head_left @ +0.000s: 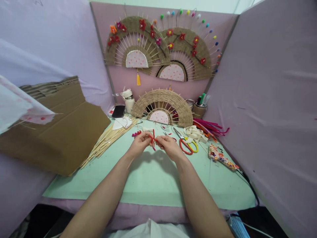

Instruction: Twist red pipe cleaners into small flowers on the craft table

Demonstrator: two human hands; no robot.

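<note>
Above the middle of the mint-green tabletop (pixel 153 185), both my hands come together on a bent red pipe cleaner (pixel 153 135). My left hand (pixel 141 142) pinches its left side between thumb and fingers. From the right, my right hand (pixel 168 144) grips the other side with closed fingertips. One red end sticks straight up between the hands, and a pinkish end points down below them. Small pink-red flower shapes (pixel 136 134) lie just beyond my left hand. To the right of my right hand rest red-handled scissors (pixel 185 147) and yellow-handled scissors (pixel 194 145).
A twine-covered fan (pixel 162 96) stands behind my hands. Thin sticks (pixel 106 138) and a cardboard sheet (pixel 56 132) lie left. At right are pipe cleaners (pixel 210 125), cream fabric strips (pixel 195 134) and a patterned glue gun (pixel 223 157) with a cord. Decorated fans (pixel 189 36) hang behind.
</note>
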